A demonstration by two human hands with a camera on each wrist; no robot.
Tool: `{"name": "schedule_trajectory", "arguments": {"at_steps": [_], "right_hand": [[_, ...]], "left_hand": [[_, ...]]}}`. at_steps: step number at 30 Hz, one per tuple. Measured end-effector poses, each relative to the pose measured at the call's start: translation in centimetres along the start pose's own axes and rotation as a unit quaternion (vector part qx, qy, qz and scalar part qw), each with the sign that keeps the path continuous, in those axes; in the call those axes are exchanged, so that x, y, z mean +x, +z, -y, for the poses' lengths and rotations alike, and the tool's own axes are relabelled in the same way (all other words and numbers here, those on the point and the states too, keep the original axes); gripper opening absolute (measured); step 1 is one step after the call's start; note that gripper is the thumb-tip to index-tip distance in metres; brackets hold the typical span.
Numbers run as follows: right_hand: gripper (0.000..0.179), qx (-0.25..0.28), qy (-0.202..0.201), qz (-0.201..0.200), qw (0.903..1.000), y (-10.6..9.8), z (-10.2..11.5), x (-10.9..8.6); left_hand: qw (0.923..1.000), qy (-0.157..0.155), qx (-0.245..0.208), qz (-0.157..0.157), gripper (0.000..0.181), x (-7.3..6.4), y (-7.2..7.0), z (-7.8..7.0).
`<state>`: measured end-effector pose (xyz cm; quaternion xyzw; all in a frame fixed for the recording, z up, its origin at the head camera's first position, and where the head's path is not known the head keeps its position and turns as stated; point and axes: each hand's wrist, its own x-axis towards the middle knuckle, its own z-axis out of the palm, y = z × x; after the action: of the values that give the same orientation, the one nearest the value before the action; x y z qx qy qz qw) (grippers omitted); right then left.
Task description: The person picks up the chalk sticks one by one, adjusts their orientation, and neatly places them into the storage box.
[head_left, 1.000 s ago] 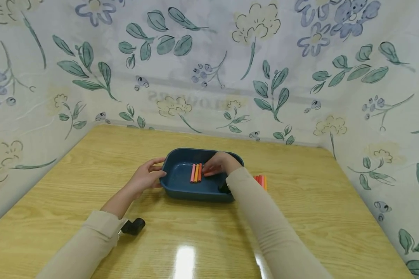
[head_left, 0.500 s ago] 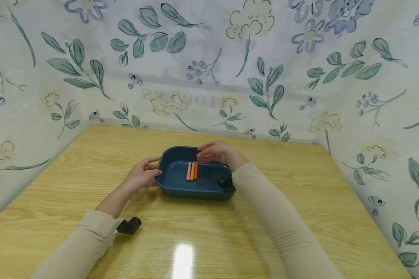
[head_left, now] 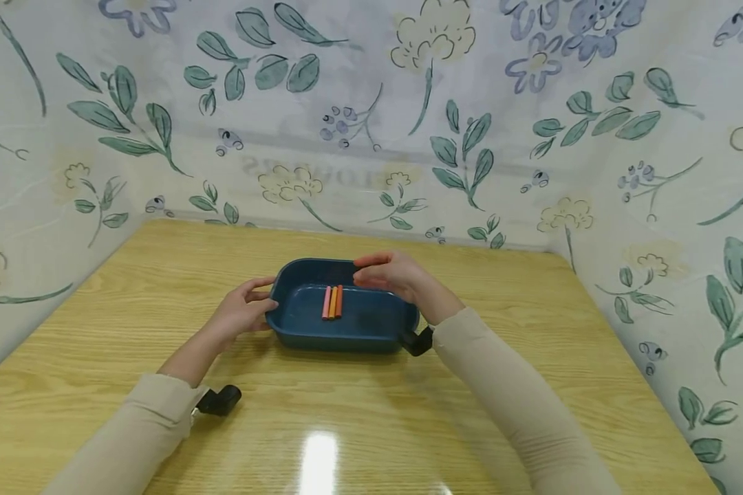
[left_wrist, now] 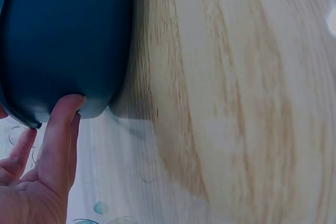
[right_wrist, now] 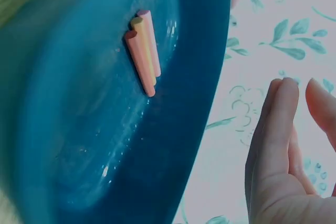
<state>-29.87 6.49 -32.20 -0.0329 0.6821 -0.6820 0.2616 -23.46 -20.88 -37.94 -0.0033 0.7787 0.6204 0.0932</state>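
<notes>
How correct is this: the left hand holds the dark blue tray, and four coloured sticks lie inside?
Not four: the head view shows three coloured sticks inside the dark blue tray. The left hand does hold it.

Table (head_left: 520, 330): yellowish wood grain, glossy, bright glare (head_left: 318, 462) low in head view. Directly on it: blue tray (head_left: 340, 342), rounded corners, open side up, roughly mid-width, toward far edge.

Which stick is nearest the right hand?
The orange-red stick, at the row's right end in the head view; the yellow stick and pink stick lie farther left.
</notes>
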Motion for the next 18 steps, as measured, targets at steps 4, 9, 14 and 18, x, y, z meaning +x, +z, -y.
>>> {"name": "schedule_trajectory", "arguments": {"at_steps": [4, 9, 14, 18], "right_hand": [[0.038, -0.004, -0.009, -0.014, 0.9999, -0.5, -0.6, -1.1], [0.038, -0.003, -0.020, -0.023, 0.9995, -1.8, -1.6, -2.7], [0.040, 0.002, -0.029, -0.032, 0.9991, -3.9, -2.9, -4.1], [0.038, 0.008, -0.027, -0.055, 0.9981, -5.9, -4.1, -4.9]], "left_hand": [[1.0000, 0.001, -0.001, -0.001, 0.056, -0.2, 0.0, 0.0], [1.0000, 0.000, 0.000, -0.001, 0.057, -0.4, 0.2, 0.1], [1.0000, 0.002, 0.004, -0.002, 0.056, -0.3, 0.3, 0.0], [1.0000, 0.003, 0.005, -0.001, 0.056, -0.3, 0.4, -0.1]]}}
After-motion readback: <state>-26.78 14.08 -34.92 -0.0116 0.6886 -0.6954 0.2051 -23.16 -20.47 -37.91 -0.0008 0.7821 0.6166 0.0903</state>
